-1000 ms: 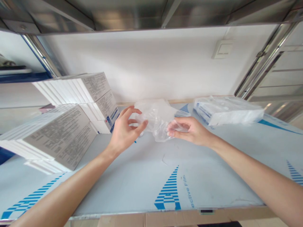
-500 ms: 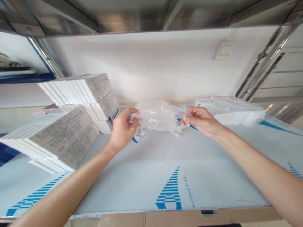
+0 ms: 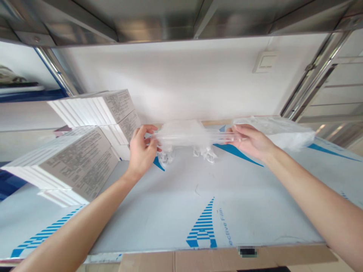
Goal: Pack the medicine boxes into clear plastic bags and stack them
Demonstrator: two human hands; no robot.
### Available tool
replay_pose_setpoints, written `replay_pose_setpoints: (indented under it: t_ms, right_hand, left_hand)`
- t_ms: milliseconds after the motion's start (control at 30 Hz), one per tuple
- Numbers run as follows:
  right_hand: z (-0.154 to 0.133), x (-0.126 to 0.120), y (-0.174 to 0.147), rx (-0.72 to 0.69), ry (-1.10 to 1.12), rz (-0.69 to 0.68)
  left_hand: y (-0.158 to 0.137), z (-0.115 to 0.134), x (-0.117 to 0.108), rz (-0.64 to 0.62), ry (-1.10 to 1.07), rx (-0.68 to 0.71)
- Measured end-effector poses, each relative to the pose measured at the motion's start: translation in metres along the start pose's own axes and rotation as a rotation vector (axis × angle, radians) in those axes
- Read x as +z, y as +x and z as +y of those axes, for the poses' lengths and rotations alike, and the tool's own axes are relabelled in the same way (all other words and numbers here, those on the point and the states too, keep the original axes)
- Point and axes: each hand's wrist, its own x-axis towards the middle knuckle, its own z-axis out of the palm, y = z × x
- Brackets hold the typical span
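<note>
Head view, looking down over both forearms: the left hand (image 3: 141, 150) and the right hand (image 3: 251, 140) each pinch an end of a clear plastic bag (image 3: 184, 136), stretched taut between them just above the shelf (image 3: 176, 204), near the back wall. Crumpled folds hang under its middle. Stacked white boxes (image 3: 82, 151) sit just beside the left hand; a plastic-wrapped pack (image 3: 286, 133) lies behind the right hand.
</note>
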Motion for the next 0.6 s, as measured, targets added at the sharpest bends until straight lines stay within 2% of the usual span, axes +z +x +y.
replay_pose_setpoints:
  t_ms: [100,233,267,333,400,467,533,600]
  right_hand:
    - [0.004,-0.008,0.001,0.021,-0.074,-0.004]
    - [0.005,-0.007,-0.001,0.098,-0.149,-0.129]
    - [0.004,-0.005,-0.001,0.094,-0.152,-0.120]
    - [0.003,-0.003,0.000,0.035,-0.142,-0.017]
    - [0.002,-0.004,0.003,-0.056,-0.123,0.125]
    - [0.002,-0.008,0.006,-0.126,-0.113,0.205]
    - [0.000,-0.010,0.007,-0.158,-0.133,0.213]
    - [-0.002,-0.008,0.005,-0.128,-0.170,0.134]
  left_hand:
    - [0.001,0.006,0.001,0.029,-0.124,-0.119]
    - [0.002,0.009,0.003,0.010,-0.246,-0.257]
    - [0.003,0.009,0.004,0.014,-0.271,-0.254]
    - [0.004,0.009,0.003,-0.014,-0.337,-0.210]
    - [0.004,0.013,0.001,-0.103,-0.436,-0.168]
    - [0.001,0.022,-0.002,-0.225,-0.545,-0.174]
    - [-0.003,0.033,-0.006,-0.346,-0.633,-0.213]
    - [-0.008,0.042,-0.010,-0.438,-0.678,-0.243]
